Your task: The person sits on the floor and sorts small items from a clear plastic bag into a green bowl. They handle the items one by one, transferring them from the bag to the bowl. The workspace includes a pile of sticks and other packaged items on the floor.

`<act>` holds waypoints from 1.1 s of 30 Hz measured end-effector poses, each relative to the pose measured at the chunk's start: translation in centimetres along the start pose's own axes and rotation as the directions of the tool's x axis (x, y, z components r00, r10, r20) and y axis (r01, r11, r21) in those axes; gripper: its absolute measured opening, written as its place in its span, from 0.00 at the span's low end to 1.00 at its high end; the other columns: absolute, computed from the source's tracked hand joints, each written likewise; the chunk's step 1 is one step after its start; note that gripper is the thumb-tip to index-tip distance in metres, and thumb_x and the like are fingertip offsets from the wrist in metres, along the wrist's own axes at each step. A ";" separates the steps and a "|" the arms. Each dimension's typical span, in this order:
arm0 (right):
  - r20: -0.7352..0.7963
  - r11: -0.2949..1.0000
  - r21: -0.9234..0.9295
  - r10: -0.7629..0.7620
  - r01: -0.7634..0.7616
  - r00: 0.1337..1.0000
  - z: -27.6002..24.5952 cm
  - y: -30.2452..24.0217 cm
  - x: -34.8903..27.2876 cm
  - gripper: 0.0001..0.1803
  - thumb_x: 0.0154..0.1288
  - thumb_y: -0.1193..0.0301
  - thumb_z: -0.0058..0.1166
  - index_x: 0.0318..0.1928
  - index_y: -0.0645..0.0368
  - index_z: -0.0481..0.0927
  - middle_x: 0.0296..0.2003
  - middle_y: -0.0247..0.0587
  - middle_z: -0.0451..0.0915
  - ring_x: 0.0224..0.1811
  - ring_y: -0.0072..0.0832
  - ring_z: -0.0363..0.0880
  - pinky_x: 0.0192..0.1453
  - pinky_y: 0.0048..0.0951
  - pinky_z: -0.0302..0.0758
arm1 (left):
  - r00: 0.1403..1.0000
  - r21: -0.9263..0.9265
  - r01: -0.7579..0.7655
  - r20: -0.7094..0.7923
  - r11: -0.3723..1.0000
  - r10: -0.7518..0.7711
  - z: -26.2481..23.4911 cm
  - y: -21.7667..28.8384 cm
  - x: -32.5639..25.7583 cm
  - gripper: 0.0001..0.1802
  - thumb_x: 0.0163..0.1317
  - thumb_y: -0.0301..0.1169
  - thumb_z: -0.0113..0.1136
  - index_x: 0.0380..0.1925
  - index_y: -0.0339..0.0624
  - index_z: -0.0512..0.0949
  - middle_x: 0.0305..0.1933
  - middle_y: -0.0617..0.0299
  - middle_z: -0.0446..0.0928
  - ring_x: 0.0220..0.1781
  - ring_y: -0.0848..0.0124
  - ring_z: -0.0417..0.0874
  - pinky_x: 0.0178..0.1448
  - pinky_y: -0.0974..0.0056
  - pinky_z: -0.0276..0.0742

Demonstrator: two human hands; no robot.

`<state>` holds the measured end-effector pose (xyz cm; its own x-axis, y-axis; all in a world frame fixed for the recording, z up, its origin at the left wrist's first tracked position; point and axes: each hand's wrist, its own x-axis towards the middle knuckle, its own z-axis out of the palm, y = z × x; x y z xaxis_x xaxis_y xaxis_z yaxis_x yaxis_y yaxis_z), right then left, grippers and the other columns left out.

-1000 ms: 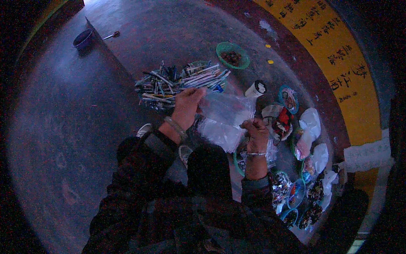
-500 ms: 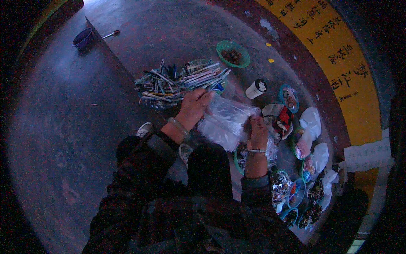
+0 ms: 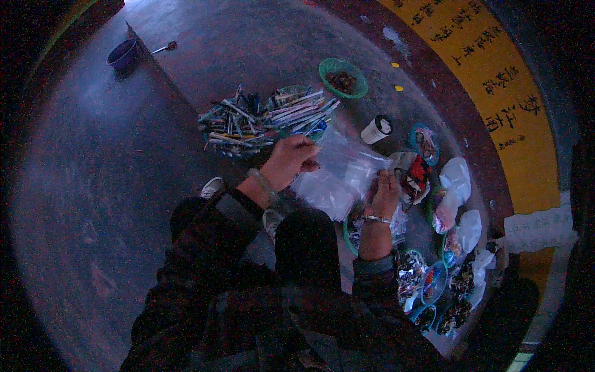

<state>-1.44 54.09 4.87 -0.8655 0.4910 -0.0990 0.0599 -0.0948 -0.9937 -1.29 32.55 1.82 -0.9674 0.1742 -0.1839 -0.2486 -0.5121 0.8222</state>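
A clear plastic bag (image 3: 338,177) is stretched between both my hands above the floor. My left hand (image 3: 290,160) grips its upper left corner, just below a heap of pens and sticks (image 3: 260,119). My right hand (image 3: 385,193) holds the bag's right edge, close to a red and white packet (image 3: 416,175). A bracelet sits on each wrist. What is inside the bag cannot be made out in the dim light.
A green bowl (image 3: 343,77) and a white cup (image 3: 375,129) stand beyond the bag. Several small bowls and plastic bags of bits (image 3: 452,248) line the right side. A dark pail (image 3: 123,54) sits far left. A yellow painted band (image 3: 496,93) curves along the right.
The bag has been pulled out wider and flatter between my hands. My left hand rose toward the pen heap; my right hand shifted slightly right.
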 end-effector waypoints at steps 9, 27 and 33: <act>0.185 0.764 -0.399 -0.475 0.507 0.860 -3.0 4.8 3.6 0.08 0.60 0.66 0.49 0.32 0.59 0.73 0.22 0.26 0.70 0.18 0.12 0.59 0.19 0.15 0.57 | 0.999 0.032 -0.005 -0.033 0.999 0.007 0.0 0.1 0.3 0.12 0.57 0.35 0.53 0.30 0.36 0.71 0.26 0.60 0.72 0.26 0.71 0.77 0.26 0.68 0.76; 0.329 0.251 -0.867 -0.362 0.431 0.872 -6.3 14.8 3.9 0.10 0.57 0.66 0.46 0.29 0.60 0.75 0.20 0.41 0.75 0.22 0.30 0.75 0.23 0.31 0.67 | 0.981 0.457 0.024 -0.180 0.889 0.066 -4.9 -11.0 5.3 0.14 0.57 0.35 0.48 0.23 0.33 0.71 0.17 0.56 0.71 0.17 0.64 0.77 0.21 0.61 0.73; 0.307 0.744 -0.594 -0.142 0.306 0.941 -8.3 19.2 5.6 0.14 0.57 0.62 0.46 0.28 0.62 0.75 0.21 0.48 0.75 0.22 0.38 0.74 0.28 0.35 0.70 | 0.972 0.641 -0.105 -0.095 0.760 0.214 -7.5 -17.2 7.7 0.14 0.54 0.35 0.50 0.36 0.36 0.69 0.32 0.48 0.72 0.31 0.54 0.75 0.36 0.54 0.73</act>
<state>-1.01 62.15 -15.21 -0.9758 0.2093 0.0640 0.0748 0.5940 -0.8010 -4.86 36.43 -17.82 -0.9983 -0.0207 -0.0539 -0.0561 0.1318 0.9897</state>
